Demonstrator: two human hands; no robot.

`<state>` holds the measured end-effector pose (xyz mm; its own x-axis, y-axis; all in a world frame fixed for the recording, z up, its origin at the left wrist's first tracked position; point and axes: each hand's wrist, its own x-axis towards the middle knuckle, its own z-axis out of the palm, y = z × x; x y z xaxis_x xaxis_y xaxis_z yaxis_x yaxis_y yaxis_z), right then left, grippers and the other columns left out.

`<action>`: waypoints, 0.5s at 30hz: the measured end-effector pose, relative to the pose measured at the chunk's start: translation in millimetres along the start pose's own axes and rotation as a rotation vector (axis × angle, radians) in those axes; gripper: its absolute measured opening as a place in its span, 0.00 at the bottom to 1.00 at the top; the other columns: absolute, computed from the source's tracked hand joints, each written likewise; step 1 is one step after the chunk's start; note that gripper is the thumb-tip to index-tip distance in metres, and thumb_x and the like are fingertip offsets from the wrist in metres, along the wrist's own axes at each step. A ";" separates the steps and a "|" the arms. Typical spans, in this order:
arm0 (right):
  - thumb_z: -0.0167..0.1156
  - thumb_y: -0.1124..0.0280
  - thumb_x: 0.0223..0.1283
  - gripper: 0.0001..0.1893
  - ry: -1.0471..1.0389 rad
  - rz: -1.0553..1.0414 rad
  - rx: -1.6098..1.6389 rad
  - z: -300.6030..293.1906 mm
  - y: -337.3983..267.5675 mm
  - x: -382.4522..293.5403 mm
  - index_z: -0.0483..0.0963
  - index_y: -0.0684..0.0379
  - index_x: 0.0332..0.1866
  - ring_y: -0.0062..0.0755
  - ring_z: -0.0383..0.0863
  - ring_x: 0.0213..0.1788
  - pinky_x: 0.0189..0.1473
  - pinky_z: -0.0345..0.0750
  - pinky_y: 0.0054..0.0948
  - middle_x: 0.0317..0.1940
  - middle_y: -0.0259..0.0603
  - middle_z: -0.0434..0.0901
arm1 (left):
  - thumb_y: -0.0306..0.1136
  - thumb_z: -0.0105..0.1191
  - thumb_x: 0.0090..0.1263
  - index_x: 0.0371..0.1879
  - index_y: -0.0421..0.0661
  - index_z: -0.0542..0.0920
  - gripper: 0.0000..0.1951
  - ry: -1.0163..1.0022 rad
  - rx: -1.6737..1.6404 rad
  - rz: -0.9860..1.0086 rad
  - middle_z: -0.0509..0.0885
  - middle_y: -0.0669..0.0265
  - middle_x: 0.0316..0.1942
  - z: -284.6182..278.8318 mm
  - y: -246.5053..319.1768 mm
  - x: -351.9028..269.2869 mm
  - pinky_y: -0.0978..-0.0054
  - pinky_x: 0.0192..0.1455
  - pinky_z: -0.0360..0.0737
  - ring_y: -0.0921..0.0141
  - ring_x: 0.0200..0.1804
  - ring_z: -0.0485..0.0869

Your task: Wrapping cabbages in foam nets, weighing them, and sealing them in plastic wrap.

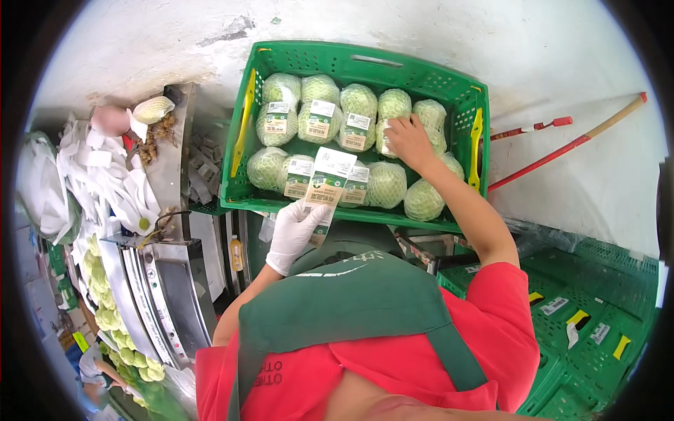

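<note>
My left hand (296, 229), in a white glove, pinches a strip of printed labels (329, 184) in front of the green plastic crate (421, 68). Rows of pale green vegetables, perhaps cabbages (387, 184), lie in the crate, wrapped in white netting. Several bear a white and brown label (358, 131). My bare right hand (413, 142) reaches over the crate's near side, fingers resting on the label of a wrapped vegetable (394, 102) in the far row. Whether those fingers grip anything is unclear. The strip covers part of the near row.
At left, a metal machine (168, 300) stands beside white netting (105, 173) and loose green vegetables (113, 310). Another person (97, 368) works at lower left. Stacked green crates (574, 321) fill the right side. Red-ended poles (558, 152) lean against the white wall (553, 63).
</note>
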<state>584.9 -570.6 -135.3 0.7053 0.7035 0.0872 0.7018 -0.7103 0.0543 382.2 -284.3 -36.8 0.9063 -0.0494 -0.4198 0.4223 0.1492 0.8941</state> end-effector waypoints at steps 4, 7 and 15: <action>0.65 0.59 0.59 0.24 -0.022 0.345 0.191 -49.0 -32.1 5.2 0.75 0.55 0.59 0.40 0.72 0.63 0.68 0.64 0.42 0.58 0.43 0.74 | 0.32 0.58 0.73 0.48 0.37 0.83 0.12 0.003 -0.010 0.046 0.87 0.71 0.38 -2.8 0.8 0.8 0.82 0.42 0.77 0.82 0.37 0.80; 0.63 0.60 0.62 0.17 -0.117 0.359 1.345 -114.9 -81.3 11.8 0.77 0.57 0.52 0.34 0.78 0.51 0.58 0.71 0.36 0.48 0.43 0.79 | 0.31 0.59 0.72 0.48 0.37 0.83 0.12 -0.009 0.018 0.034 0.86 0.71 0.38 -6.1 1.4 0.6 0.82 0.43 0.77 0.82 0.38 0.80; 0.58 0.66 0.64 0.11 -0.074 0.262 1.268 -155.3 -146.7 -4.8 0.76 0.66 0.38 0.32 0.78 0.32 0.38 0.73 0.31 0.30 0.45 0.80 | 0.27 0.62 0.67 0.38 0.39 0.83 0.05 0.101 0.151 0.363 0.85 0.68 0.38 4.3 23.7 5.7 0.79 0.45 0.76 0.79 0.39 0.80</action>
<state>463.0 -473.3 10.8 0.8105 0.5761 -0.1055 0.1188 -0.3381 -0.9336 397.4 -285.3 -17.3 0.9938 0.0777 -0.0794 0.0802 -0.0084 0.9967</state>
